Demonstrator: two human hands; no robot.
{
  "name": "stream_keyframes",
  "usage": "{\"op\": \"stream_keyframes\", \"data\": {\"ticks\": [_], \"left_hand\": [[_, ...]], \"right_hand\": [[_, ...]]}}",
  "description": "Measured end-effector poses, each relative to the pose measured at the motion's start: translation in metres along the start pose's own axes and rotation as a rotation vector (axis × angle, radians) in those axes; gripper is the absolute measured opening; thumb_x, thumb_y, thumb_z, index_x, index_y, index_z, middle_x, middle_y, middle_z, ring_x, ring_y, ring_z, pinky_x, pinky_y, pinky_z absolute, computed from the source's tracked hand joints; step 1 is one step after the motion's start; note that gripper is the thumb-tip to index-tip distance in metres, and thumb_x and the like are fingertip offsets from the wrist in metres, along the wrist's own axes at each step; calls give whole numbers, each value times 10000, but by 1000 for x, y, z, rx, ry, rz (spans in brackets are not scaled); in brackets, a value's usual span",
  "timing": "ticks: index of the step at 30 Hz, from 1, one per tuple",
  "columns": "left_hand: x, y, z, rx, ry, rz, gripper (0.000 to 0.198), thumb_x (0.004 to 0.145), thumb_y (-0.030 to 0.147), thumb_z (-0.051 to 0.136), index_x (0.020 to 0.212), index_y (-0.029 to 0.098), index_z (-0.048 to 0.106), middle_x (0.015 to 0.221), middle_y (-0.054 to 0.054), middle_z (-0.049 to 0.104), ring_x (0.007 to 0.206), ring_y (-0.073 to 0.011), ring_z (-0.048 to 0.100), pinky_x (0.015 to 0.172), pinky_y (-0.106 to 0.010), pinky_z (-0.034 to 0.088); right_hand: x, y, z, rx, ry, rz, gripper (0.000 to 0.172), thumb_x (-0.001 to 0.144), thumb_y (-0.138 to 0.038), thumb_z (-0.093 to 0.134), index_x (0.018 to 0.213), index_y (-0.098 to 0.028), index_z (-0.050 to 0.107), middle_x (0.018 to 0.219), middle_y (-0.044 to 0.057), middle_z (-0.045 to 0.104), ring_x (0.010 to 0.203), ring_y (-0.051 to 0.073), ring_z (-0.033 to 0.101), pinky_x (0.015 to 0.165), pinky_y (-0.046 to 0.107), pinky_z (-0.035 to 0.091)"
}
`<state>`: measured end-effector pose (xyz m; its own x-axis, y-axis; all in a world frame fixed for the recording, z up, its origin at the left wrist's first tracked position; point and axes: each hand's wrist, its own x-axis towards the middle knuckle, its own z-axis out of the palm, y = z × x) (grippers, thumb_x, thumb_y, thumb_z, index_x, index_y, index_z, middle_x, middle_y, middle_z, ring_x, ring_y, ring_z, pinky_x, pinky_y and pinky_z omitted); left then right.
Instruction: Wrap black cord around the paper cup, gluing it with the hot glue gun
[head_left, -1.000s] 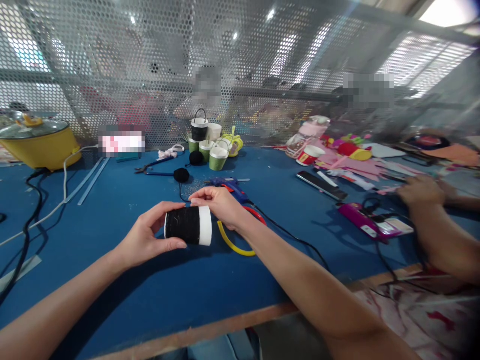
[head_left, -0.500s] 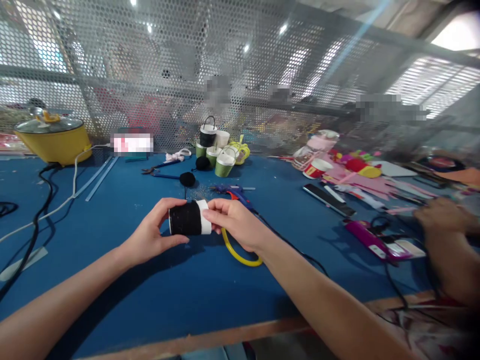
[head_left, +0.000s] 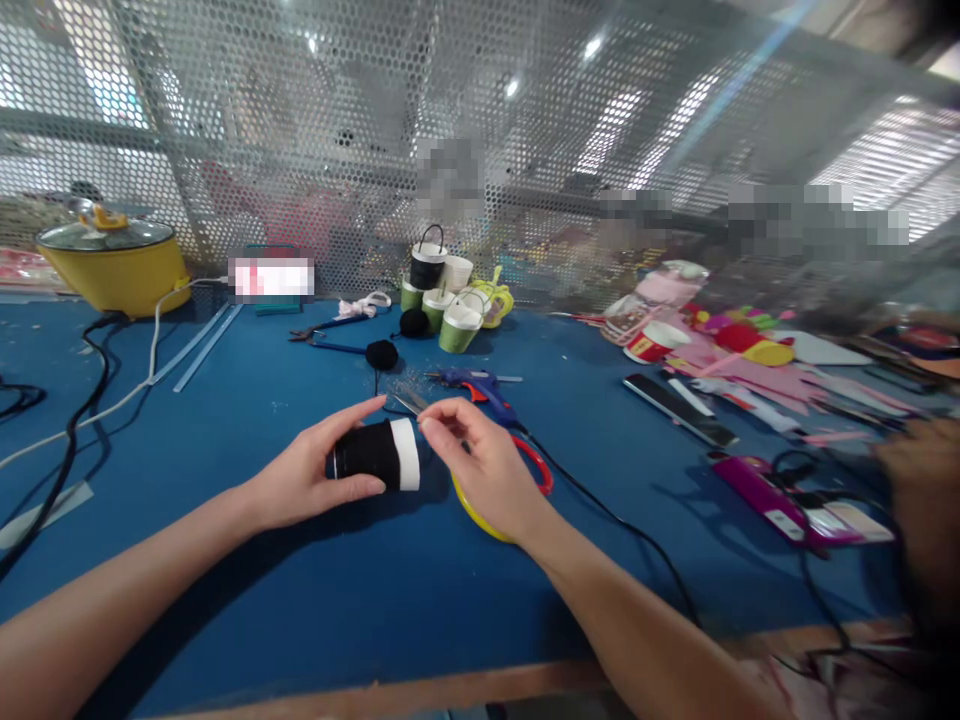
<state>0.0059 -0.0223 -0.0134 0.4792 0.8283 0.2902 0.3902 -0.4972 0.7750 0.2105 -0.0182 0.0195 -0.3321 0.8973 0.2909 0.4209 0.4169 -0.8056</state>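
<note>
left hand (head_left: 307, 485) fingers wrapped round black-wrapped cup (head_left: 371, 455), mid-counter (head_left: 300, 610); right hand (head_left: 484, 470) fingers pinched beside its rim, contents unclear

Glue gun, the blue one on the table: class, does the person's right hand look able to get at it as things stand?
Probably yes. The glue gun lies just beyond the right hand, with nothing standing between them. The left hand holds the cup, so the right looks free to move.

A craft workshop: a blue bench (head_left: 225, 560) fenced by perforated metal mesh (head_left: 300, 120) carries a glue gun (head_left: 476, 383), finished paper-cup baskets (head_left: 442, 295), pliers (head_left: 319, 330), coloured felt scraps (head_left: 720, 350) and trailing cables (head_left: 75, 420).
</note>
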Motion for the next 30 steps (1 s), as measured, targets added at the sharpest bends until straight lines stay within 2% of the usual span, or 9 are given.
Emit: {"op": "stream_keyframes", "data": {"ticks": [2,5,10,13,15,18,24,27,30], "left_hand": [[-1,0,1,54,-13,42,670,758,341,597,1332,249,266,1181,-87,500,1011,-231,513,877,-371,414],[-1,0,3,96,-33,89,681,765,330,594,1341,279,235,1263,-86,456,1075,-242,484,906,-387,401],[-2,1,5,138,-62,168,709,783,311,577,1359,293,166,1302,-91,416,1127,-252,438,923,-403,392],[-3,2,5,174,-94,149,689,798,325,553,1362,287,158,1211,-107,460,1032,-245,490,854,-398,433],[-4,2,4,189,-105,139,653,808,330,538,1353,285,183,1137,-100,477,950,-222,518,802,-371,454],[-4,5,4,194,-129,135,601,816,329,526,1337,270,231,1089,-89,471,909,-201,520,780,-341,456],[-3,9,5,200,-177,171,496,811,338,526,1260,251,332,1090,-82,461,956,-206,512,813,-333,444],[-3,10,5,204,-165,157,460,803,345,537,1214,228,366,1075,-83,477,942,-204,518,798,-322,447],[-2,9,3,209,-122,141,462,796,349,546,1200,223,361,1091,-87,492,967,-214,513,803,-327,442]], "right_hand": [[-1,1,0,-63,41,-118,193,868,-305,409,900,-189,559,954,55,560,931,156,514,848,301,393],[-4,1,2,-66,-54,-180,263,893,-310,354,986,-197,573,1104,71,517,1090,167,447,954,331,332],[-4,-1,8,74,-173,-76,358,910,-376,280,1040,-216,573,1186,51,508,1145,159,425,1000,333,288],[1,2,9,225,-213,15,423,910,-423,234,1008,-225,595,1181,30,538,1142,158,438,1000,337,284],[4,6,7,296,-182,96,462,901,-463,218,976,-222,605,1163,30,557,1108,169,469,983,358,301],[7,9,6,277,-117,171,497,879,-513,237,897,-200,622,1114,51,577,1053,181,502,959,376,319],[8,7,10,249,-219,159,562,869,-544,210,860,-200,655,1105,61,587,1065,186,496,943,375,336],[16,10,0,254,-139,152,531,871,-530,233,915,-182,631,1048,79,617,1007,178,540,873,350,408],[32,18,-27,-43,57,145,346,849,-430,403,971,-162,586,981,88,638,894,165,590,793,305,452]]}}
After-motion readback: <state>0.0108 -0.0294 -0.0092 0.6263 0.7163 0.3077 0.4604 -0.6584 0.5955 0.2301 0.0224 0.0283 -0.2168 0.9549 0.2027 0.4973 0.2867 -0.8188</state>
